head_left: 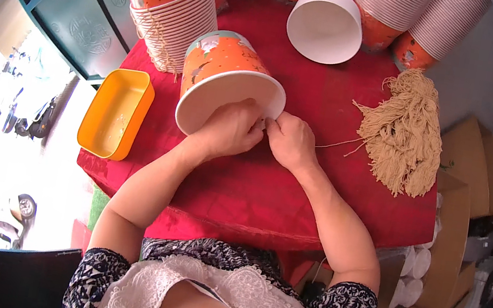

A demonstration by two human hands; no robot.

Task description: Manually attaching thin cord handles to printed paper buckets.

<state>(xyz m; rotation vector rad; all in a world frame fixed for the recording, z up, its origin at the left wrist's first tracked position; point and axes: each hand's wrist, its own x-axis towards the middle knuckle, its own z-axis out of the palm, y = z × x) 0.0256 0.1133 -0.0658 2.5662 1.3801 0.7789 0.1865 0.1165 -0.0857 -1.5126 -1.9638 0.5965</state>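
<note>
An orange paper bucket (226,60) with printed figures lies tilted on its side, its white mouth facing me. My left hand (234,127) reaches across the mouth, fingers closed at the right part of the rim. Right beside it, my right hand (290,141) is pinched shut at the same rim. A thin beige string (338,145) trails from the right hand toward a large bundle of strings (405,134). Something small and pale shows between the fingertips of both hands, too small to make out. The fingers hide where the string meets the rim.
A red cloth (290,206) covers the table. To the left stands a yellow plastic box (116,114). Stacked buckets (174,20) rise behind it, and more stacks line the back. Another bucket (324,28) lies open toward me. Cardboard boxes (448,244) stand right of the table.
</note>
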